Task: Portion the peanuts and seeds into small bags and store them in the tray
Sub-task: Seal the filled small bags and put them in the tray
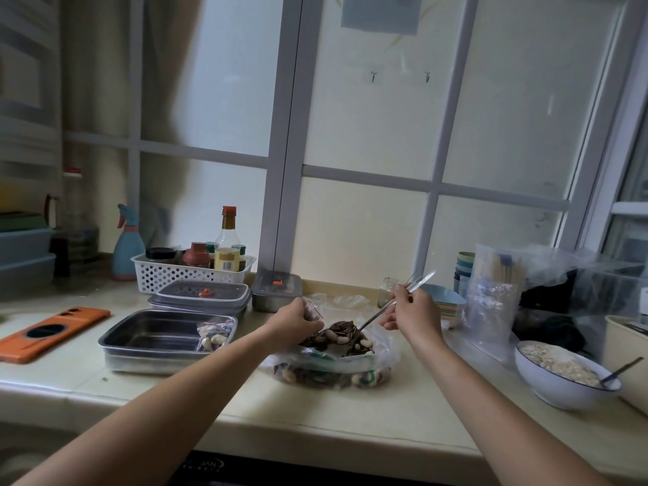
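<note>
A large clear bag (380, 359) lies open on the counter, heaped with dark seeds and pale peanuts (338, 336). My left hand (296, 319) grips a small clear bag with a red strip (312, 312) just left of the heap. My right hand (408, 313) holds metal tongs (396, 301) whose tips reach down into the heap. To the left stands a steel tray (140, 331) with one filled small bag (214, 333) in its right end.
Lidded steel boxes (201, 294) and a white basket of bottles (193, 270) stand behind the tray. An orange board (49, 333) lies far left. A white bowl of oats with a spoon (561, 371) and plastic bags (494, 299) crowd the right.
</note>
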A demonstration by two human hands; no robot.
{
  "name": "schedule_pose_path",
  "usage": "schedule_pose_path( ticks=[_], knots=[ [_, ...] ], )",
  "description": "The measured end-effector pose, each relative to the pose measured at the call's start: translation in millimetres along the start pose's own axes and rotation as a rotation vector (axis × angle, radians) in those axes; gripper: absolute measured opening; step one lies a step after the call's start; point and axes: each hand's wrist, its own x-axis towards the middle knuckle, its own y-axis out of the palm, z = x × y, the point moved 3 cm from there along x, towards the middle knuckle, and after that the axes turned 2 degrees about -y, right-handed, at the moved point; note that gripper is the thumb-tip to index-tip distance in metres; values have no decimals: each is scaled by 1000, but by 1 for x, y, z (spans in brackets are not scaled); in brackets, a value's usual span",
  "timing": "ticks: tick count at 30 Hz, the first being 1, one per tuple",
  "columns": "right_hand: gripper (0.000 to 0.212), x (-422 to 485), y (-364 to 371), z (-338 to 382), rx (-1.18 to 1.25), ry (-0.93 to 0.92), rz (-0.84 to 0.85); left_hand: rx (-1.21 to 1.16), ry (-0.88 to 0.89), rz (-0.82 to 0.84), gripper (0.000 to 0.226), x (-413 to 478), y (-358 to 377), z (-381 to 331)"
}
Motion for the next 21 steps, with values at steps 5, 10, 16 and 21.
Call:
schedule_pose_path(
  ticks=[5,10,16,21],
  knots=[
    [30,7,-11,23,-7,1,-66,94,2,13,41,1,2,2],
    [28,11,-16,48,42,-19,-111,114,33,14,30,0,2,-1],
    [32,2,-1,70,-66,-211,-29,27,101,66,21,-11,7,-21],
    [28,-12,15,91,-243,-564,114,-98,119,74,27,-7,14,-20]
  ],
)
